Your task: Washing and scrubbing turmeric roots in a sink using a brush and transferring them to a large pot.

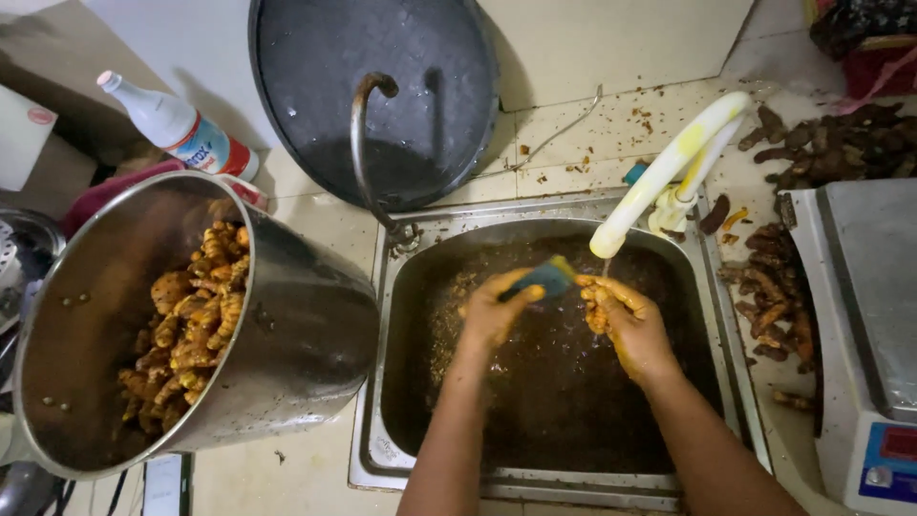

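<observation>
Scrubbing over murky steel sink [712, 287]: left hand [492, 311] pinching flat blue-green scouring pad [544, 277]; right hand [630, 325], three o'clock, fingers curled around knobbly orange turmeric root [597, 308]; white plastic tap [669, 167] at one o'clock.

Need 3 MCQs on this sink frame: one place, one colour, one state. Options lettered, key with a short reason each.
1. Where is the big steel pot of scrubbed roots?
A. to the left of the sink
B. in the sink
C. on the scale

2. What colour is the scrubber in the left hand?
A. red
B. blue-green
C. white

3. The tap is:
A. off
B. running
C. detached

Key:
1 A, the pot leans on the counter left of the sink.
2 B, a blue-green pad shows in that grip.
3 B, a thin stream falls onto the root in the right hand.
</observation>
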